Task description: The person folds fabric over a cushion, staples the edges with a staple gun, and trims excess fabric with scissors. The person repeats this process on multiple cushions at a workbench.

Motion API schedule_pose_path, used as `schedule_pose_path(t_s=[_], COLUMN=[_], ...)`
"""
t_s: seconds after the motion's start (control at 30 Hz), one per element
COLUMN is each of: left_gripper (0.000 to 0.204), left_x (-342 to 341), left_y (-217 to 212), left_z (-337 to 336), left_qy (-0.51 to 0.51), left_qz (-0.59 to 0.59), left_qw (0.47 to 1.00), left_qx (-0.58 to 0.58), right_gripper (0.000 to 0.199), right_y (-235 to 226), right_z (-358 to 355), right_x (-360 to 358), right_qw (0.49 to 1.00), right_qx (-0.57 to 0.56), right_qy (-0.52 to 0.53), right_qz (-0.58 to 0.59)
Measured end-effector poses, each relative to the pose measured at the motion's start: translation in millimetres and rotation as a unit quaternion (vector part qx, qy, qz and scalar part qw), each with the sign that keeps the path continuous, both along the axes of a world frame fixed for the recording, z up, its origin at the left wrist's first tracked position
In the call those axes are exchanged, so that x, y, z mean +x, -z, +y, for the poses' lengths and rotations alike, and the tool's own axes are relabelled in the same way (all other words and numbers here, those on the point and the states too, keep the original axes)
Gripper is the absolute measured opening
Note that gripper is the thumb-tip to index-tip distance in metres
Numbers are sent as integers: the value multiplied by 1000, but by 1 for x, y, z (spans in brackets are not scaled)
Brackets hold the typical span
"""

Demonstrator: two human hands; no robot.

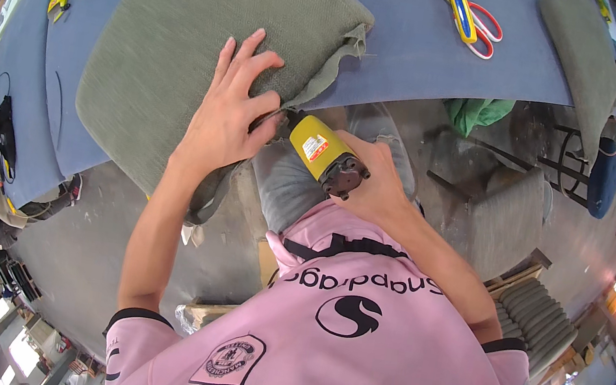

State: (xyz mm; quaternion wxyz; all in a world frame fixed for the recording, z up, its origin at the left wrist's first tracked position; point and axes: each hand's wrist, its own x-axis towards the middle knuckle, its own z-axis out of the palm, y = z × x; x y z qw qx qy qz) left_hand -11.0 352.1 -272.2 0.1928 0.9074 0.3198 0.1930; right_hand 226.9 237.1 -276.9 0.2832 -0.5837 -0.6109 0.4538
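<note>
Two hands on one seat cushion (186, 47) here, a grey-green upholstered pad lying on the blue table (425, 51) with its near edge hanging off toward the person. Left hand (228, 113) is flat on the cushion near that edge, fingers spread and pressing the fabric down. Right hand (373, 182) is wrapped tight around a yellow staple gun (323, 155), whose nose goes in under the cushion's near edge, right beside the left thumb.

Progress-wise, I'd say partway: the top face looks smooth and pulled snug, but a loose fabric flap (340, 58) hangs off the cushion's right corner, so that corner looks undone. Can't see the underside, so no idea how much is fastened. Yellow-and-red scissors (465, 17) sit well right of the cushion, untouched.
</note>
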Motion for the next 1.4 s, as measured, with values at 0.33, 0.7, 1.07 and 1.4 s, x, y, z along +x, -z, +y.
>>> schedule_pose_path(t_s=[0.33, 0.7, 1.07, 1.4], left_gripper=[21, 23, 20, 32], left_x=[-4, -16, 0, 4], left_y=[5, 8, 1, -40], left_z=[4, 4, 8, -9], left_qy=[6, 18, -36, 2], left_qz=[-33, -69, -66, 159], left_qw=[999, 996, 997, 987], left_qx=[-32, -46, -2, -15], right_gripper=[62, 48, 51, 57], right_y=[37, 7, -8, -4], right_z=[-7, -10, -23, -16], right_x=[0, -17, 12, 31], right_qw=[998, 999, 998, 991], right_qx=[-17, -20, 60, 124], right_qy=[-55, -16, 11, 28], right_qz=[-31, 30, 36, -38])
